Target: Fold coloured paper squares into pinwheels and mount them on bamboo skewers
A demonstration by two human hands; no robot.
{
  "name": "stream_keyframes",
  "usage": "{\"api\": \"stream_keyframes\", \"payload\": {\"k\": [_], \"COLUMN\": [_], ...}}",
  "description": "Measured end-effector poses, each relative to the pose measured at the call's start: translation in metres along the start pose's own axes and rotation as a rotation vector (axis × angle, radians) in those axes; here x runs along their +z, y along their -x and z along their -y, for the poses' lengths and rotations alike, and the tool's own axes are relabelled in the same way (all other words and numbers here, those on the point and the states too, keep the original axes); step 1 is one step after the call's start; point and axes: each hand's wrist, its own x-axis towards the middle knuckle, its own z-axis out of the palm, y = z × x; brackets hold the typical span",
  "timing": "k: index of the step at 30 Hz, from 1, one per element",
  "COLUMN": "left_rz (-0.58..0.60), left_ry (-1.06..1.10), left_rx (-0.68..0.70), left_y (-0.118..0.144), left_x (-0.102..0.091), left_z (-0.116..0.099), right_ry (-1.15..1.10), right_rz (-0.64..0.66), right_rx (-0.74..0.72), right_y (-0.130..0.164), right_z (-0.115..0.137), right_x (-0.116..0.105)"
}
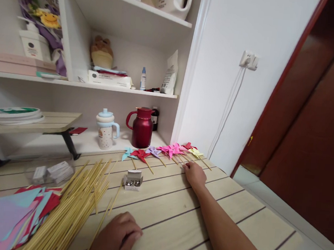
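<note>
My right hand (195, 175) reaches across the table, its fingers pinched at the lower end of a pinwheel's stick; the fingertips are partly hidden. In front of it lie the pink pinwheel (172, 150) and a yellow pinwheel (196, 152). Farther left in the row are a lilac pinwheel (154, 152), a red pinwheel (140, 155) and a light blue pinwheel (128, 154). My left hand (120, 235) rests near the front with curled fingers, nothing visible in it, beside loose thin wooden sticks. A small open box (133, 182) of shiny metal pieces stands between the hands.
A big bundle of wooden sticks (71, 210) and coloured paper sheets (2, 219) cover the table's left. Behind them sits a clear container (38, 174) with small white boxes. A red thermos jug (142, 128) and a cup (104, 134) stand at the back, beneath shelves.
</note>
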Motion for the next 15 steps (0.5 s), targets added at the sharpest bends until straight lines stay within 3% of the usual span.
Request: {"api": "stream_keyframes", "payload": {"k": [9, 15], "left_rz": [0.041, 0.058], "left_ry": [-0.127, -0.247], "left_rx": [0.073, 0.140], "left_y": [-0.002, 0.000], "left_x": [0.004, 0.006], "left_z": [0.009, 0.010], "right_ry": [-0.148, -0.310], "right_rz": [-0.198, -0.402], "right_rx": [-0.025, -0.108], "right_y": [0.002, 0.007], "right_z": [-0.005, -0.002], "right_x": [0.007, -0.006]}}
